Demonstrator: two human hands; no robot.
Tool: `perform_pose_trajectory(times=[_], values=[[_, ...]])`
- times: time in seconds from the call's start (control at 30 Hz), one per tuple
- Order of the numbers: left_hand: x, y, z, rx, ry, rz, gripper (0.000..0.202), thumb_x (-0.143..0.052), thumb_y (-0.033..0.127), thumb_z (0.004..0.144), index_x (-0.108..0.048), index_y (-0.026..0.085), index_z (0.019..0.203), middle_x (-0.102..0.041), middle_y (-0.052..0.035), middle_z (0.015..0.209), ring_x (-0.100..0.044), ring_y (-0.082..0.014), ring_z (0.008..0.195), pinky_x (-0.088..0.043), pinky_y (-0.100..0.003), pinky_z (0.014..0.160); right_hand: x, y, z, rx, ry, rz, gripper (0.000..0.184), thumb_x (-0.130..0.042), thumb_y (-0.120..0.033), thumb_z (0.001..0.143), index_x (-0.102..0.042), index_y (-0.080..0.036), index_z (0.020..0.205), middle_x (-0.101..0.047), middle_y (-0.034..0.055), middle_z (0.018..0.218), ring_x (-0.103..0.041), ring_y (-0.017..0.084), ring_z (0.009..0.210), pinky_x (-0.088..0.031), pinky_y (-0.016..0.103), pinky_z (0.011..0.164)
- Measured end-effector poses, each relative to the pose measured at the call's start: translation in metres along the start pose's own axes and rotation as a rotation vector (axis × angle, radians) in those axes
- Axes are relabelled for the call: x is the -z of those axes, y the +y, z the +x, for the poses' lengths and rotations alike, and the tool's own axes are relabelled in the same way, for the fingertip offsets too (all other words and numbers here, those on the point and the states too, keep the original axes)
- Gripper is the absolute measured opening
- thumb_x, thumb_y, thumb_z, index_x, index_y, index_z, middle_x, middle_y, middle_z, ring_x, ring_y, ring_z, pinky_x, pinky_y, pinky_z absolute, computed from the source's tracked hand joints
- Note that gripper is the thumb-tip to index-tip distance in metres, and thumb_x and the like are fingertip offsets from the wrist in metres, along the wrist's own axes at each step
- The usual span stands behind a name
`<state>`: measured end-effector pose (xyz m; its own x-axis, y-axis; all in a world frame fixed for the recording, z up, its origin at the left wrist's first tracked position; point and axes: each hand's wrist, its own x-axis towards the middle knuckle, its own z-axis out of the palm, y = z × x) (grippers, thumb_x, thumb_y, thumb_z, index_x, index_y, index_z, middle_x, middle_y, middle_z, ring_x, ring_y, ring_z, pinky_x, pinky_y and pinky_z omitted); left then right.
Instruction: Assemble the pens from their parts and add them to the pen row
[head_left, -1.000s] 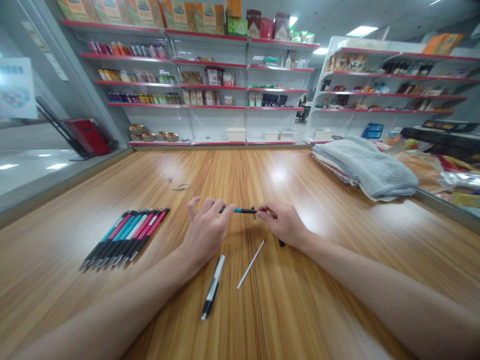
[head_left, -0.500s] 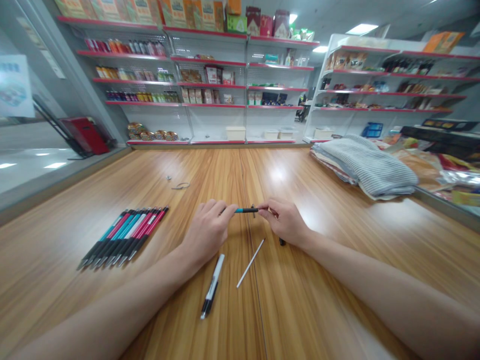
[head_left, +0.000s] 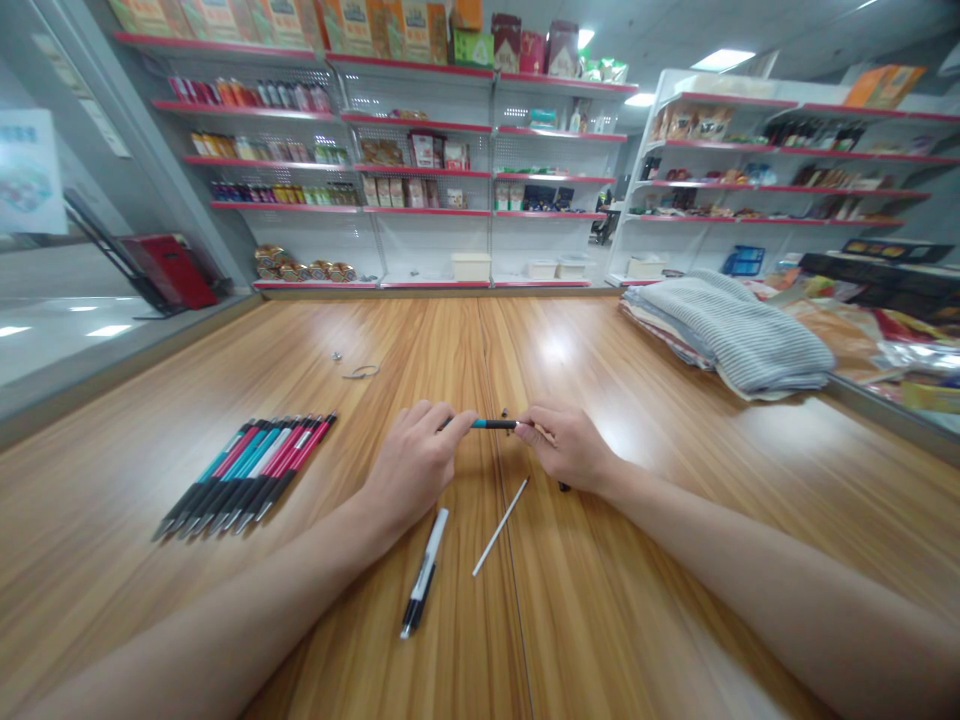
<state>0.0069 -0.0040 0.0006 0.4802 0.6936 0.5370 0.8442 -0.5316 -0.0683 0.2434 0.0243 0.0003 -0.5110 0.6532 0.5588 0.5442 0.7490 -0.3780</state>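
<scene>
My left hand (head_left: 420,455) is closed round the blue barrel of a pen (head_left: 498,424), held level just above the table. At the pen's black grip end, my right hand (head_left: 562,440) pinches with thumb and forefinger; whether it grips the pen or a small part at its tip is hidden. A thin white ink refill (head_left: 500,527) lies slanted on the wood below the hands. Left of it rests a white pen with a black grip (head_left: 424,572). A small black piece (head_left: 564,487) shows under my right hand, and a tiny dark part (head_left: 505,413) lies behind the held pen.
Several blue, pink and white pens (head_left: 251,475) lie in a row at the left. A wire loop (head_left: 365,371) and a small metal bit (head_left: 337,356) are farther back. Folded striped cloth (head_left: 739,330) sits at the right, with stocked shelves (head_left: 420,210) behind the table.
The held pen and my right hand have shifted very slightly; a little more of the tiny dark part behind the pen shows. Everything else stays where it was.
</scene>
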Motion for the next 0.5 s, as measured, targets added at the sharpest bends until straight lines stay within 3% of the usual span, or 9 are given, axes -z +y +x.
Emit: perform_pose_trajectory(times=[0.13, 0.3, 0.5], values=[[0.0013, 0.0004, 0.0005, 0.003, 0.002, -0.005, 0.033, -0.045, 0.006, 0.087, -0.061, 0.021, 0.112, -0.060, -0.0067, 0.090, -0.051, -0.0206, 0.087, -0.041, -0.033, 0.078, -0.0005, 0.0010, -0.0007, 0.008, -0.014, -0.019, 0.008, -0.054, -0.020, 0.088, -0.062, -0.017, 0.090, -0.062, 0.0048, 0.080, -0.054, 0.017, 0.076, -0.040, 0.028, 0.068], [0.0021, 0.0009, 0.0012, -0.016, 0.019, -0.021, 0.033, -0.044, 0.005, 0.087, -0.062, 0.021, 0.110, -0.061, -0.0068, 0.090, -0.050, -0.0204, 0.086, -0.042, -0.033, 0.078, -0.0010, 0.0027, -0.0010, 0.039, -0.059, -0.041, 0.020, -0.049, -0.022, 0.092, -0.061, -0.018, 0.078, -0.060, 0.0050, 0.075, -0.054, 0.017, 0.075, -0.040, 0.029, 0.068], [0.0042, 0.0004, 0.0007, 0.009, 0.096, -0.027, 0.034, -0.047, 0.007, 0.087, -0.064, 0.024, 0.111, -0.062, -0.0069, 0.099, -0.050, -0.0218, 0.093, -0.040, -0.036, 0.082, -0.0018, 0.0018, -0.0015, 0.029, -0.019, -0.027, 0.012, -0.052, -0.021, 0.091, -0.063, -0.018, 0.094, -0.064, 0.0062, 0.086, -0.056, 0.018, 0.081, -0.042, 0.030, 0.072]])
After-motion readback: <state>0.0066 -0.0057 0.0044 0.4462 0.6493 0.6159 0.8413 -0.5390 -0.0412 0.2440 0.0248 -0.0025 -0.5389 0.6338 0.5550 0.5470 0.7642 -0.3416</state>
